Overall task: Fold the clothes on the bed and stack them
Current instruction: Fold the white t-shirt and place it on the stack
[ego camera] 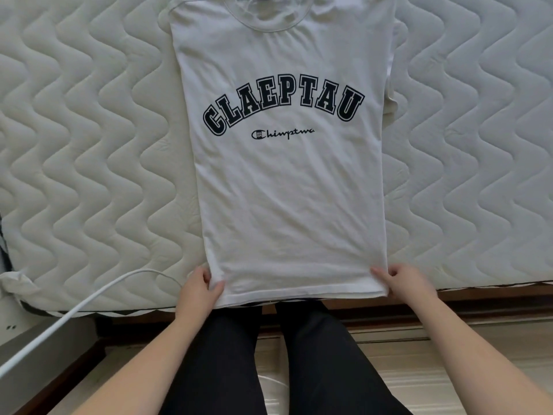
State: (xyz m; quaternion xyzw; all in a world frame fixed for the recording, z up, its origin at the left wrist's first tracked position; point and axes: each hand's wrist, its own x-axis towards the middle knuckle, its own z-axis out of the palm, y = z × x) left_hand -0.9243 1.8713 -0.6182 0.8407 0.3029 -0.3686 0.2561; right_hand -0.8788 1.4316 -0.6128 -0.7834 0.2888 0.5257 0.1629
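Observation:
A white T-shirt [287, 190] with dark block lettering lies flat and face up on the quilted bed [89, 145], collar at the far end, hem at the near edge. Its sleeves are tucked under, so the body forms a long rectangle. My left hand [199, 290] pinches the hem's left corner, thumb on top. At the hem's right corner, my right hand [402, 281] grips the cloth with curled fingers.
A white cable [74, 310] runs from the lower left across the mattress corner toward my left hand. The bed's near edge [478, 287] and wooden frame sit just behind my hands. My dark-trousered legs [269, 354] stand against the bed on a pale floor.

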